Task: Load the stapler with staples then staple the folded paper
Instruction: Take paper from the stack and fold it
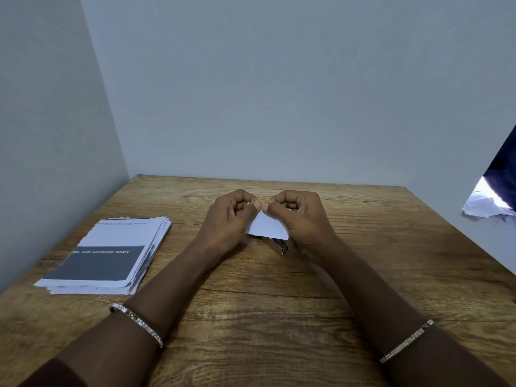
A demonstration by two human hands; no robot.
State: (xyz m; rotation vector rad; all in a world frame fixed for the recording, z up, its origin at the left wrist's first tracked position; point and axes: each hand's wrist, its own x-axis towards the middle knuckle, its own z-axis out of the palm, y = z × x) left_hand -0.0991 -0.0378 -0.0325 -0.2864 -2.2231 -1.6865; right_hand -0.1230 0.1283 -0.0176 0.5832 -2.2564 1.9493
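From my seat I see both hands raised over the middle of the table (279, 317), and each grip is clamped on the folded paper (266, 227). The left hand (229, 216) pinches its top edge between thumb and forefinger, and the right hand (301, 216) does the same just beside it, their fingertips nearly touching. The paper hangs tilted over the stapler (279, 244), which lies on the wood beneath it, with only its metal near end showing past the sheet's lower edge. I cannot tell whether the stapler is loaded, since the paper hides most of it. I judge the step in hand to be readying the fold for stapling. To do it well I would run the pinch along the crease so the layers lie flush, then let one hand hold the paper alone, freeing the other for the stapler. I would bring the folded edge squarely into the stapler's mouth, not at a slant, and press only once the layers are even. The stack of printed sheets (111, 252) at the left lies well apart and needs no care.
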